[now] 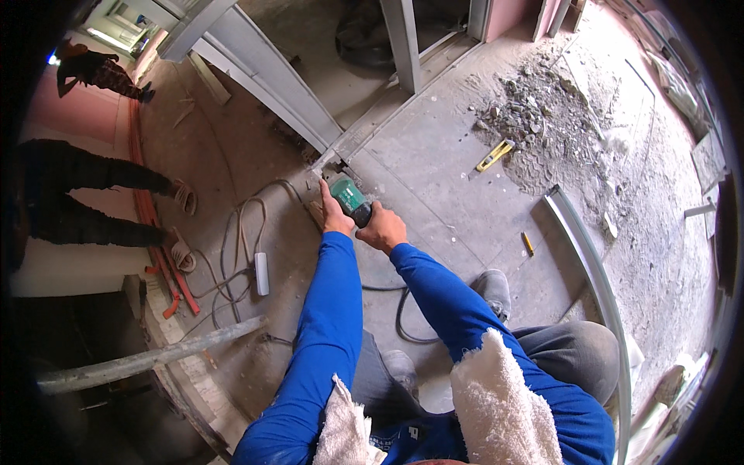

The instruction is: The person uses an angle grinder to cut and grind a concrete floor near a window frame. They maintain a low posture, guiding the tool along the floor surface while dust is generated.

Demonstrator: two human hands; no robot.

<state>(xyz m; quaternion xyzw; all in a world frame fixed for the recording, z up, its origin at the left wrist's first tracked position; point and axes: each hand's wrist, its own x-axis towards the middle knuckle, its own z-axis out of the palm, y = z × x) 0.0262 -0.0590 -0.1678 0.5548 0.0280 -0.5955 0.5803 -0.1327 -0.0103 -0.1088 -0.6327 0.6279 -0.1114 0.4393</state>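
Both my hands are closed round a green and black power tool (pixel 350 200), whose front end points away from me, down at the floor by the foot of a metal stud (pixel 291 93). My left hand (pixel 334 211) grips the tool's left side. My right hand (pixel 383 229) wraps its black rear end. What is fitted at the tool's front is too small to make out. Just ahead of it the metal floor track (pixel 387 116) meets the stud.
A yellow utility knife (pixel 494 156) lies near grey rubble (pixel 535 108); a yellow marker-like stick (pixel 528 244) is closer. A long metal channel (pixel 589 263) curves along my right. Cables run to a white power strip (pixel 262 273). A pole (pixel 155 357) crosses a dark opening. Two people stand left.
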